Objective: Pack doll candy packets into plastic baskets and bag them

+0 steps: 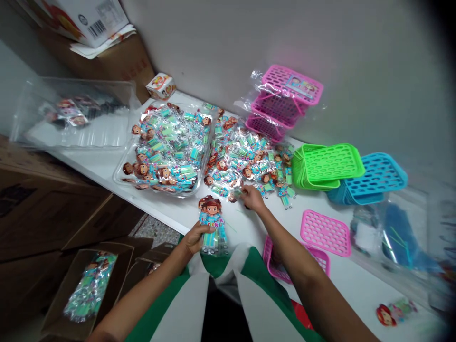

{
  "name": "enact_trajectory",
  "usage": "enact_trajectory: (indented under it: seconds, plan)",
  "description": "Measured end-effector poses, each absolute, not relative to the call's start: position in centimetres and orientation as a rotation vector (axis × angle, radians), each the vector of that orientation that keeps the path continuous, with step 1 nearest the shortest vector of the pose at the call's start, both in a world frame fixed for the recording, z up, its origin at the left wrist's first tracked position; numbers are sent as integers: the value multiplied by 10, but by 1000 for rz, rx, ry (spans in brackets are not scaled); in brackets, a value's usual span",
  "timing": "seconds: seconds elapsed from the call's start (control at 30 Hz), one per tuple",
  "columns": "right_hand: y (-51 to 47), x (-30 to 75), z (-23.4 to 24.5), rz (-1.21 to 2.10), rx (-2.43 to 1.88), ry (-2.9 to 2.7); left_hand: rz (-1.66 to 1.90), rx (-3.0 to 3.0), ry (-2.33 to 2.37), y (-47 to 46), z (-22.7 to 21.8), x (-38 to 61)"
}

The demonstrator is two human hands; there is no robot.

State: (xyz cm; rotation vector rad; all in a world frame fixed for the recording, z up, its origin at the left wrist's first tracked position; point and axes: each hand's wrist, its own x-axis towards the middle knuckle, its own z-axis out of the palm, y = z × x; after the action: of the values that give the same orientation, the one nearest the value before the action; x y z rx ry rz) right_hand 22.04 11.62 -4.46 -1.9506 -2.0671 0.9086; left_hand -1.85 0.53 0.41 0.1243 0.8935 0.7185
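My left hand (195,237) is closed round a small stack of character packets (211,221), clear sachets topped with a printed cartoon child's head with brown hair. It holds them upright above the table's front edge. Beside it, my right hand (252,198) pinches another packet (236,193) at the near side of a loose pile of packets (249,159); its fingertips are partly hidden. Left of that pile, a clear plastic tray (119,178) is heaped with the same kind of packet. Below my right forearm sits a pink basket (322,261), partly covered by the arm.
Stacked pink baskets (276,111), green baskets (327,166) and blue baskets (377,178) stand along the wall. A pink perforated lid (326,232) lies at right. Another clear tray (107,133) is at far left. An open carton (121,266) with packets stands below the table's left edge.
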Motion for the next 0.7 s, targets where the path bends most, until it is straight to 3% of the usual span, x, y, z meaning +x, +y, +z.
enact_trajectory:
  seconds: [0.13, 0.33, 0.5, 0.7]
  plan:
    - [66, 225, -27, 921, -1187, -2270, 707, 129, 871, 7, 2, -11]
    - [19, 189, -19, 929, -989, -2176, 712, 136, 832, 13, 2, -1]
    - [46, 207, -16, 671, -1135, -2380, 712, 164, 828, 15, 8, -11]
    - [149, 265, -26, 188, -1886, -2426, 650, 233, 739, 19, 14, -14]
